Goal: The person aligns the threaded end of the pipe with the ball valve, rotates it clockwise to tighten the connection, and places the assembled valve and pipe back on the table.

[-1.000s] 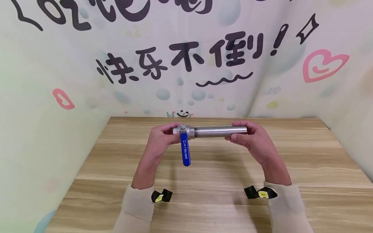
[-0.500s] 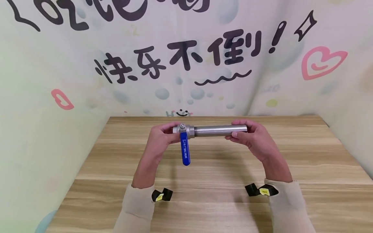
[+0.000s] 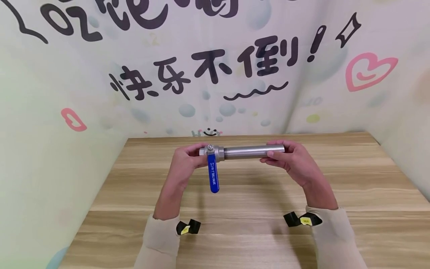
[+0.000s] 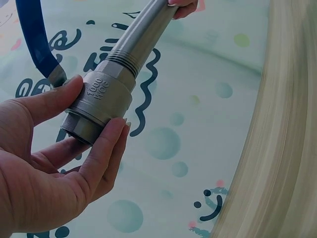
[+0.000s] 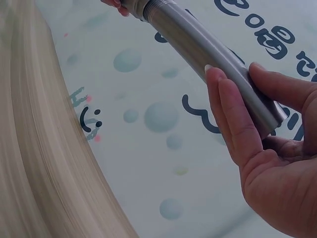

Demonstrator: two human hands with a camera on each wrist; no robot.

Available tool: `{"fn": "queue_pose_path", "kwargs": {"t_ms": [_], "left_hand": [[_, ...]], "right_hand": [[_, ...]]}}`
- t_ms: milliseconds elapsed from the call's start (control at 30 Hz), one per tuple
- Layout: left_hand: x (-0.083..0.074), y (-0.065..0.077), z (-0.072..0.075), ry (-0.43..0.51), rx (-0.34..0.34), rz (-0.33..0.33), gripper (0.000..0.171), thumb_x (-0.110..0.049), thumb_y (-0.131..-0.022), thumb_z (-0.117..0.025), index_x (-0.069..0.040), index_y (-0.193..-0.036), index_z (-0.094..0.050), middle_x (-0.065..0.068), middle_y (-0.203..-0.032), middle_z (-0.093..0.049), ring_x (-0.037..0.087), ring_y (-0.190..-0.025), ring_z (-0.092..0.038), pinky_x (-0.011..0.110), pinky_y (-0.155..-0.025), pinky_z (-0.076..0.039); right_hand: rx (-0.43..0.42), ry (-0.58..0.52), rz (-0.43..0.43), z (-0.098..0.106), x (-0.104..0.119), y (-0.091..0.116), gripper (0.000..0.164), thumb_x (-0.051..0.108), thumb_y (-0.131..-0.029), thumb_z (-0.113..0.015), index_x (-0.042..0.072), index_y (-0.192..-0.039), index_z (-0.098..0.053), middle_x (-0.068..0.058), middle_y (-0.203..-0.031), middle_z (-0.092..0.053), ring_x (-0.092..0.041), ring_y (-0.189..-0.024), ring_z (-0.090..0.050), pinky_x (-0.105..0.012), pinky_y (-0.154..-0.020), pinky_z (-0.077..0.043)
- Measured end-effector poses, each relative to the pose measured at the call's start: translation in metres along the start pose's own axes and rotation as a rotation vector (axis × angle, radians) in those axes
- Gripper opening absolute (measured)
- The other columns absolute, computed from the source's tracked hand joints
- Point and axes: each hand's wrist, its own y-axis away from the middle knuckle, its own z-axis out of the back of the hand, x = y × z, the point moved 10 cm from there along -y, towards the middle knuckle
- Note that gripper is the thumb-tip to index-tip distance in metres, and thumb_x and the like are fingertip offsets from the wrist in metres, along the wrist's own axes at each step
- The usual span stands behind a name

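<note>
A steel ball valve [image 3: 220,152] with a blue lever handle [image 3: 213,173] is joined to a threaded steel pipe [image 3: 248,151]. My left hand [image 3: 184,164] grips the valve body, thumb on one side and fingers on the other; the left wrist view shows the raised lettering on the valve body [image 4: 101,96] beside the thumb. At the opposite end, my right hand [image 3: 297,164] holds the pipe between thumb and fingers. In the right wrist view the pipe's free end [image 5: 270,119] lies within that grip. The assembly is level above the table, its lever pointing toward me.
Beneath the hands spreads a wood-grain table [image 3: 235,231]. A printed white backdrop [image 3: 188,33] with dark lettering stands at its far edge, and a pale wall rises on the left. Black straps with yellow tags sit at both sleeve cuffs.
The right thumb has shifted slightly on the pipe since the earliest frame. The valve and pipe stay together in nearly the same place, and the head view has tilted slightly.
</note>
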Motion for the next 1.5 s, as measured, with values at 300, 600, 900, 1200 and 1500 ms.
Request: {"fn": "queue_pose_path", "kwargs": {"t_ms": [300,600,900,1200,1500], "left_hand": [[0.0001,0.0005,0.0017,-0.002,-0.001,-0.005,0.034,0.004,-0.081,-0.069,0.000,-0.115,-0.070,0.013,-0.102,-0.063,0.022,-0.089,-0.062,0.034,-0.081,-0.059],[-0.0012,0.0011,0.0030,-0.009,0.006,-0.017,0.032,0.002,-0.083,-0.070,0.000,-0.115,-0.070,0.013,-0.101,-0.062,0.023,-0.087,-0.061,0.033,-0.079,-0.059],[-0.0014,0.0005,0.0020,-0.003,0.016,-0.018,0.032,0.003,-0.083,-0.068,-0.001,-0.114,-0.070,0.012,-0.100,-0.062,0.024,-0.087,-0.060,0.032,-0.077,-0.059],[-0.0017,-0.0011,0.0003,-0.002,0.033,-0.037,0.032,0.003,-0.083,-0.069,0.001,-0.115,-0.069,0.012,-0.100,-0.062,0.023,-0.086,-0.060,0.032,-0.077,-0.059],[-0.0006,-0.0007,0.0015,0.009,0.024,-0.028,0.032,0.005,-0.082,-0.068,0.002,-0.113,-0.070,0.012,-0.098,-0.061,0.022,-0.085,-0.059,0.031,-0.076,-0.059]], "right_hand": [[-0.008,0.052,0.004,0.0007,-0.0016,-0.0020,0.014,0.002,-0.093,-0.062,-0.001,-0.107,-0.062,-0.011,-0.100,-0.064,-0.022,-0.084,-0.072,-0.032,-0.083,-0.057],[-0.082,0.140,-0.017,0.0044,-0.0037,-0.0021,0.017,0.011,-0.092,-0.067,0.002,-0.106,-0.064,-0.016,-0.107,-0.055,-0.023,-0.084,-0.072,-0.032,-0.083,-0.058],[-0.128,0.155,0.001,0.0063,-0.0029,-0.0014,0.014,0.014,-0.091,-0.069,0.004,-0.100,-0.068,-0.012,-0.098,-0.060,-0.021,-0.079,-0.072,-0.032,-0.080,-0.059],[-0.116,0.124,0.029,0.0045,0.0000,-0.0007,0.010,0.010,-0.091,-0.068,0.005,-0.100,-0.070,-0.011,-0.096,-0.061,-0.022,-0.077,-0.072,-0.033,-0.078,-0.059],[-0.079,0.064,0.072,0.0002,0.0025,-0.0014,0.011,0.001,-0.090,-0.066,0.004,-0.098,-0.073,-0.011,-0.095,-0.063,-0.024,-0.076,-0.072,-0.036,-0.077,-0.059]]}}
